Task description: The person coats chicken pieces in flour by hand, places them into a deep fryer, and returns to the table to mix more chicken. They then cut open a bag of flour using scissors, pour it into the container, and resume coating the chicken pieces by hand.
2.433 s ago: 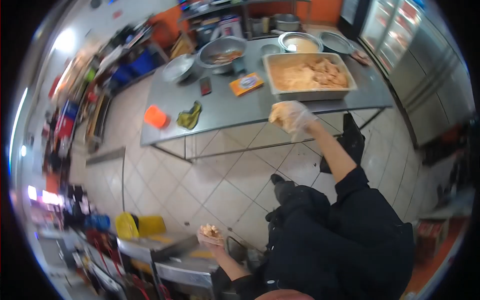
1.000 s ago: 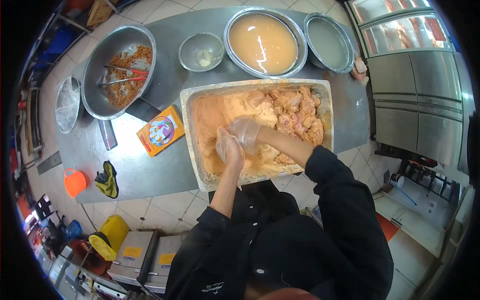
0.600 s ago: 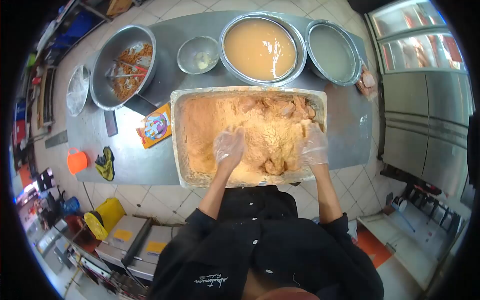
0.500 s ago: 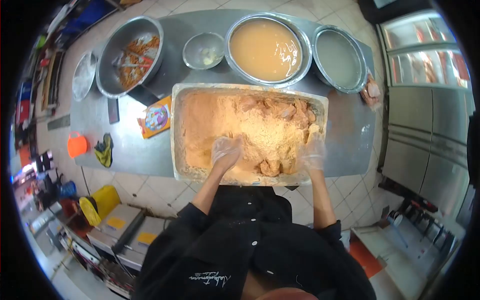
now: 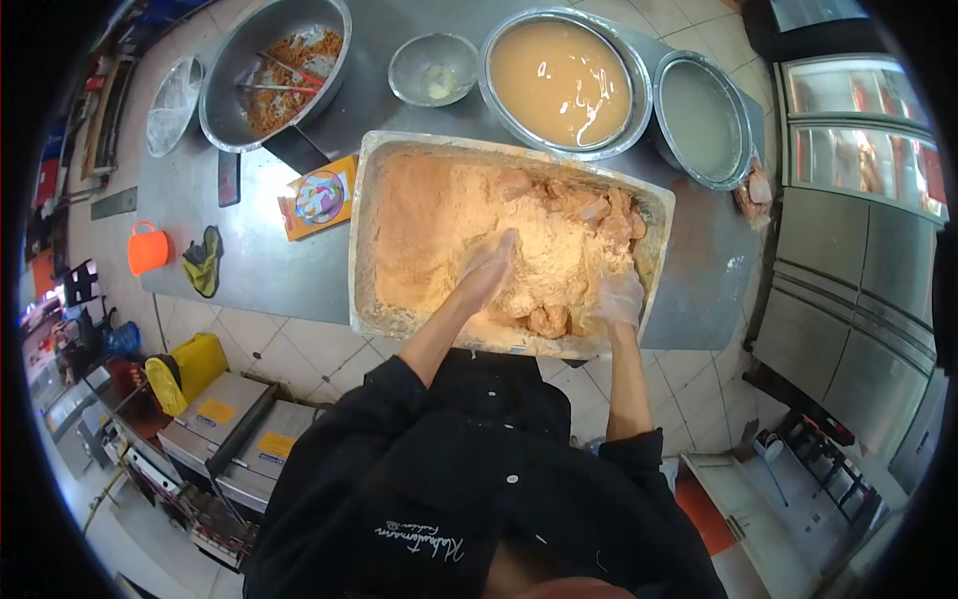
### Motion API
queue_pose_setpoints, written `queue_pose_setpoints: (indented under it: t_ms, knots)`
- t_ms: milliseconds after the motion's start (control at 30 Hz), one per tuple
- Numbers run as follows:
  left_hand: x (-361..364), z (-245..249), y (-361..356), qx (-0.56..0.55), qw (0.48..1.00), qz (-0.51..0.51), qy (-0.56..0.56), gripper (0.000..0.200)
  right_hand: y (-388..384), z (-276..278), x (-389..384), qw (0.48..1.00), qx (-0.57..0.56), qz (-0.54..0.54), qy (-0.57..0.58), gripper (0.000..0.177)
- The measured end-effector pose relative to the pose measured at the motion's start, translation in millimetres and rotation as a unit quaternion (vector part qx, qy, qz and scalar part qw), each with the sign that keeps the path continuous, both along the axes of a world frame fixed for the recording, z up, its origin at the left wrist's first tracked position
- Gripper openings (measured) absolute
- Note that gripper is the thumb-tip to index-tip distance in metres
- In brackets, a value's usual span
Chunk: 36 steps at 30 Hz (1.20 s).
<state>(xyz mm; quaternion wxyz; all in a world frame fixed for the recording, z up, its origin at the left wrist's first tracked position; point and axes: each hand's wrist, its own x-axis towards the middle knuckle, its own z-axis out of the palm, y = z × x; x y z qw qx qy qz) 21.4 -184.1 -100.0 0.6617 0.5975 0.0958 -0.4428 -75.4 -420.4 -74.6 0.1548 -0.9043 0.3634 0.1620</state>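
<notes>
**Both gloved hands down in the tray; lettering only partly legible**

Clock face centred on the tray [image 5: 360, 250], 12 at the table's far edge.

- 9 o'clock: orange cup [image 5: 148, 250], then yellow-green cloth [image 5: 204, 262].
- 8 o'clock, beyond the table: yellow labels [image 5: 213, 411] on steel units; print too small to read.
- 10 o'clock: steel bowl [image 5: 222, 95] with brown crumbs and red-handled tongs.
- Between 9 and 10: orange printed box [image 5: 321, 200] lying beside the tray; wording not legible.
- 6 o'clock: black shirt [image 5: 559, 489] bearing upside-down white script; long word seems to start with K, smaller line under it; full spelling uncertain.
- Tray centre: left hand [image 5: 486, 270], fingers straight, not closed, in the tan powder [image 5: 404, 230].
- Tray, 4 o'clock: right hand [image 5: 619, 298] down by the coated pieces [image 5: 547, 321]; fingers hidden, cannot tell whether it grips.
- 2 o'clock: basin of cloudy liquid [image 5: 702, 120], unmarked on visible faces.
</notes>
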Motion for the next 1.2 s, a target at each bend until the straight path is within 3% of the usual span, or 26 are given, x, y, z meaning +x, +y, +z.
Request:
queue_pose_setpoints:
  t_ms: [67, 133, 267, 300, 333, 400, 433, 500, 533, 567, 600, 633, 733, 800, 833, 867, 900, 967, 1000, 1067, 1100, 1133, 1200]
  knots:
    - [6.8, 8.6, -1.8, -0.039, 0.999, 0.003, 0.020, 0.070, -1.0, 2.1, 2.3, 0.998, 0.050, -0.027, -0.028, 0.038]
    - [12.6, 9.7, -1.7, -0.080, 0.996, 0.004, 0.036, 0.068, -0.4, 4.0, 4.4, 0.968, 0.190, -0.126, -0.102, 0.033]
    - [15.8, 10.8, -0.9, -0.103, 0.994, -0.009, 0.043, 0.068, 19.1, 17.2, 13.1, 0.756, 0.471, -0.368, -0.268, 0.026]
    - [16.6, 14.5, 0.2, -0.119, 0.990, -0.010, 0.069, 0.068, 23.1, 16.4, 14.0, 0.747, 0.480, -0.370, -0.272, 0.025]
    - [17.5, 16.7, 0.5, -0.122, 0.990, -0.009, 0.070, 0.068, 28.3, 15.1, 13.5, 0.749, 0.482, -0.364, -0.273, 0.024]
    - [20.6, 22.9, 3.6, -0.118, 0.992, -0.030, 0.043, 0.068, 20.4, -16.9, -3.0, 0.931, 0.295, -0.147, -0.159, 0.018]
    - [26.0, 45.1, 9.8, -0.118, 0.992, -0.032, 0.039, 0.068, 25.6, -29.4, -7.3, 0.926, 0.302, -0.131, -0.186, 0.016]
    - [40.2, 100.5, 26.5, -0.011, 0.995, -0.078, 0.060, 0.066, 47.4, -32.3, -4.7, 0.913, 0.317, -0.098, -0.238, 0.015]
    - [38.3, 88.2, 32.9, -0.011, 0.995, -0.080, 0.054, 0.066, 57.4, -18.4, -1.3, 0.962, 0.188, 0.010, -0.197, 0.011]
    - [31.1, 59.7, 41.7, 0.028, 0.995, -0.088, -0.037, 0.063, 77.0, 9.5, 6.8, 0.981, 0.052, 0.115, -0.146, 0.007]
    - [27.8, 38.6, 51.1, 0.044, 0.991, -0.092, -0.086, 0.062, 86.6, 17.7, 9.6, 0.971, 0.159, 0.075, -0.161, 0.007]
    - [24.6, 17.7, 60.5, 0.063, 0.984, -0.095, -0.134, 0.061, 90.6, 19.6, 9.7, 0.971, 0.157, 0.074, -0.165, 0.007]
    - [29.7, 21.8, 71.8, 0.011, 0.964, -0.117, -0.240, 0.057, 86.7, 28.6, 6.4, 0.937, 0.310, -0.004, -0.163, 0.017]
    - [45.5, 94.1, 69.5, 0.194, 0.926, -0.269, -0.180, 0.053, 65.3, 45.0, 2.0, 0.961, 0.231, 0.025, -0.151, 0.019]
    - [44.6, 91.4, 68.5, 0.196, 0.926, -0.266, -0.183, 0.053, 51.6, 49.9, 2.1, 0.970, 0.191, 0.041, -0.147, 0.019]
    - [42.8, 83.9, 67.1, 0.228, 0.911, -0.222, -0.264, 0.052, 29.9, 29.4, -2.7, 0.969, 0.192, 0.045, -0.151, 0.019]
    - [41.7, 76.2, 66.0, 0.259, 0.886, -0.176, -0.342, 0.052, 4.0, -12.6, -11.9, 0.977, 0.026, 0.103, -0.183, 0.020]
    - [48.2, 60.4, 62.8, 0.313, 0.863, -0.136, -0.374, 0.054, -8.4, -17.6, 3.6, 0.954, -0.138, 0.162, -0.213, 0.021]
    - [55.1, 54.7, 60.9, 0.362, 0.835, -0.097, -0.403, 0.055, -0.5, 22.6, 30.9, 0.959, -0.144, 0.241, -0.028, 0.021]
    - [67.4, 50.4, 48.2, 0.392, 0.805, -0.125, -0.428, 0.060, 1.5, 36.2, 52.9, 0.924, -0.144, 0.320, 0.154, 0.021]
    - [71.0, 47.9, 39.9, 0.415, 0.774, -0.160, -0.450, 0.064, -2.2, 21.1, 53.5, 0.959, -0.091, 0.252, 0.090, 0.021]
    - [75.4, 43.4, 30.3, 0.423, 0.772, -0.155, -0.448, 0.064, -6.5, 6.3, 56.3, 0.972, -0.062, 0.220, 0.058, 0.021]
    - [78.9, 34.4, 5.6, 0.424, 0.759, -0.245, -0.430, 0.070, -16.6, -27.0, 58.9, 0.986, -0.018, 0.164, 0.000, 0.021]
